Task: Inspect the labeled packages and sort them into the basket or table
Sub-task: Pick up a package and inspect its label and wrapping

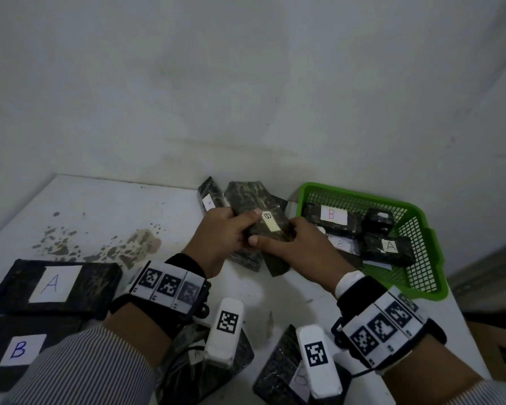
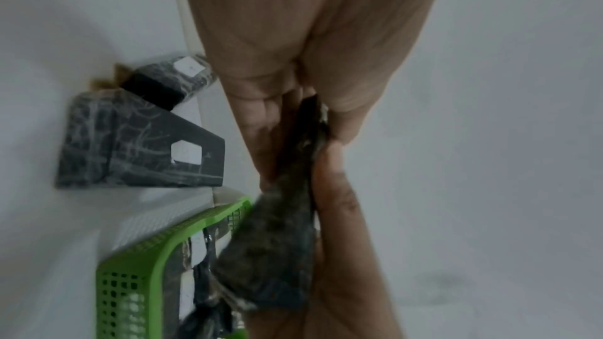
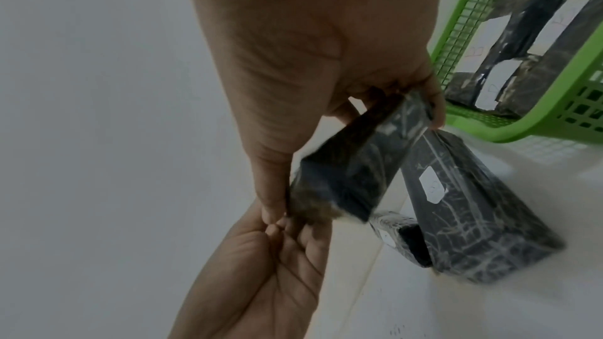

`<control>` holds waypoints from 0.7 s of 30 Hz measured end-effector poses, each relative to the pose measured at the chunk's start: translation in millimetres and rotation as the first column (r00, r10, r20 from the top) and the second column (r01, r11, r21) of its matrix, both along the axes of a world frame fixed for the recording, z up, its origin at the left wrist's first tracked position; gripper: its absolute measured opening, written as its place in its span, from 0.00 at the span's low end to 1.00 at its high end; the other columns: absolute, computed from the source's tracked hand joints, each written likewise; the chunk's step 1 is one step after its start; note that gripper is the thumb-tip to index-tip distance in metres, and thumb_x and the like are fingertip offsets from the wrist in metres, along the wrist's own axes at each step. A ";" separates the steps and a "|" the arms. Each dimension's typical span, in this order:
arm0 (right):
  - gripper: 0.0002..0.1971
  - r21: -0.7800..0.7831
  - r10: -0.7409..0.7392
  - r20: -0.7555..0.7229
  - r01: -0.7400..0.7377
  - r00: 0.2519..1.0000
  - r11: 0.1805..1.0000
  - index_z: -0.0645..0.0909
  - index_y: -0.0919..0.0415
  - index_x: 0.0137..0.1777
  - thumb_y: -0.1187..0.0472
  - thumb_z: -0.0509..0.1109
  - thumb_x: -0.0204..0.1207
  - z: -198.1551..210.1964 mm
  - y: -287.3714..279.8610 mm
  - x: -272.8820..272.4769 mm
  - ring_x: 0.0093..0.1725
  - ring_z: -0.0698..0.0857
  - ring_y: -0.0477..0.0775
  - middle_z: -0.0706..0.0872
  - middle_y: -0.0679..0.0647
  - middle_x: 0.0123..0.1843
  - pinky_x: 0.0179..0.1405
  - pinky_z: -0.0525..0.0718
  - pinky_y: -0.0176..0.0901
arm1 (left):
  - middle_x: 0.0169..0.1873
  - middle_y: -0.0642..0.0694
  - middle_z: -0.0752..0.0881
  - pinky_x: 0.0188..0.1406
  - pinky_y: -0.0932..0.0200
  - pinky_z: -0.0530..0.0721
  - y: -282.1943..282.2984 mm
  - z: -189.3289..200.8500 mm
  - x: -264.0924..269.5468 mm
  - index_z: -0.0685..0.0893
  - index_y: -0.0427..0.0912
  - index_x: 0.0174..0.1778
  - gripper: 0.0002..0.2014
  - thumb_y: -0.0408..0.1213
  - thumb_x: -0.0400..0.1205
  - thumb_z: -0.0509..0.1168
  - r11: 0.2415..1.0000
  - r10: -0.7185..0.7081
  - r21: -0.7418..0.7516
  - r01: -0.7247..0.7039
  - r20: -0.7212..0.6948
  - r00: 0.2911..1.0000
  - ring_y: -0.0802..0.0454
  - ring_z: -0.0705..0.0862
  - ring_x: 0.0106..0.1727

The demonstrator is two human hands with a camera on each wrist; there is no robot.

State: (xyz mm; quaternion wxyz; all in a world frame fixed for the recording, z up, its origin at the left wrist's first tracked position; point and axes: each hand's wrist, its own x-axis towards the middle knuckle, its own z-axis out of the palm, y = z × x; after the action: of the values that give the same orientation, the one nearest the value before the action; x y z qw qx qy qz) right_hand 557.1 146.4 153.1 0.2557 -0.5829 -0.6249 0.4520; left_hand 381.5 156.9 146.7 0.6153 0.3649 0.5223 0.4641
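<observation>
A dark wrapped package (image 1: 268, 222) with a pale label marked B is held above the white table (image 1: 105, 206) by both hands. My left hand (image 1: 250, 226) grips its left end, thumb on top. My right hand (image 1: 275, 235) pinches its right side, thumb at the near edge. The left wrist view shows the package (image 2: 280, 241) edge-on between the left hand's fingers (image 2: 248, 102). In the right wrist view it (image 3: 342, 182) tilts between thumb and fingers (image 3: 435, 102). The green basket (image 1: 354, 192) at right holds several packages, among them a B one (image 1: 330, 214) and an A one (image 1: 390, 247).
Behind the hands lie a small A package (image 1: 209, 197) and a larger dark one (image 1: 251, 197); another (image 1: 278, 264) lies under the hands. At near left are an A package (image 1: 53, 285) and a B package (image 1: 21, 349). A further B package (image 1: 287, 372) sits at the near edge. The wall is close behind.
</observation>
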 end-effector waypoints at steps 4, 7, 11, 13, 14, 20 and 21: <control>0.20 -0.044 -0.090 -0.119 0.085 0.989 0.995 0.83 0.51 0.60 0.43 0.81 0.75 -4.6 8.4 6.3 0.49 0.91 0.48 0.90 0.48 0.54 0.41 0.90 0.44 | 0.49 0.36 0.94 0.40 0.53 0.93 3.6 -0.3 -5.2 0.85 0.28 0.61 0.11 0.30 0.87 0.66 0.999 0.046 -0.022 -0.044 0.090 0.995 0.45 0.94 0.46; 0.19 -0.068 -0.139 -0.163 0.129 0.977 0.989 0.84 0.60 0.60 0.50 0.82 0.76 -6.8 14.8 11.7 0.42 0.93 0.54 0.92 0.56 0.51 0.32 0.85 0.43 | 0.50 0.37 0.94 0.45 0.51 0.93 3.8 -0.7 -5.2 0.85 0.29 0.64 0.13 0.34 0.88 0.65 0.999 0.041 -0.027 -0.038 0.113 0.993 0.43 0.94 0.51; 0.17 -0.035 -0.221 -0.177 0.218 0.959 0.975 0.84 0.62 0.57 0.52 0.82 0.77 -7.3 18.8 9.6 0.25 0.82 0.38 0.89 0.54 0.43 0.23 0.76 0.34 | 0.53 0.36 0.93 0.52 0.43 0.93 -1.0 -7.0 0.3 0.86 0.35 0.63 0.15 0.41 0.87 0.67 0.997 -0.049 -0.061 0.051 0.034 0.998 0.38 0.94 0.52; 0.23 -0.070 -0.218 -0.244 0.207 0.945 0.976 0.79 0.56 0.71 0.48 0.77 0.81 -3.2 17.9 7.1 0.34 0.87 0.48 0.89 0.57 0.56 0.26 0.81 0.42 | 0.54 0.32 0.92 0.47 0.45 0.94 -0.6 -12.1 0.9 0.85 0.31 0.64 0.14 0.38 0.87 0.67 0.998 -0.002 -0.066 0.003 0.015 1.000 0.37 0.94 0.50; 0.23 -0.094 -0.184 -0.279 0.164 0.943 0.982 0.76 0.51 0.74 0.47 0.75 0.83 -0.4 16.7 7.5 0.39 0.88 0.52 0.89 0.57 0.60 0.28 0.83 0.44 | 0.54 0.31 0.92 0.43 0.48 0.94 0.4 -14.0 0.0 0.85 0.29 0.63 0.15 0.37 0.87 0.67 0.996 0.049 -0.079 -0.048 0.017 0.999 0.38 0.94 0.49; 0.15 0.056 0.026 -0.195 -0.015 0.981 0.998 0.86 0.55 0.67 0.50 0.72 0.85 -0.5 13.8 14.2 0.30 0.82 0.50 0.87 0.46 0.34 0.29 0.81 0.42 | 0.52 0.31 0.92 0.37 0.52 0.93 3.4 7.4 -4.6 0.86 0.32 0.57 0.29 0.59 0.86 0.61 0.990 0.020 -0.139 -0.024 -0.029 0.999 0.37 0.94 0.49; 0.13 0.090 0.024 -0.166 -0.009 0.986 0.996 0.88 0.55 0.62 0.50 0.72 0.85 -2.0 13.9 12.8 0.26 0.79 0.49 0.83 0.44 0.27 0.26 0.79 0.41 | 0.51 0.35 0.93 0.38 0.51 0.93 2.2 12.6 -3.9 0.88 0.37 0.58 0.33 0.67 0.83 0.59 0.986 -0.072 -0.157 0.058 -0.088 0.994 0.38 0.94 0.48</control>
State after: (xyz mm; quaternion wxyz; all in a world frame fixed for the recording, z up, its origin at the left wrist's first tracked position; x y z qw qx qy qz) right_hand 569.9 160.3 151.1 0.3292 -0.5257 -0.6256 0.4730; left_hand 377.5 159.1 159.3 0.6315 0.3544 0.5725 0.3846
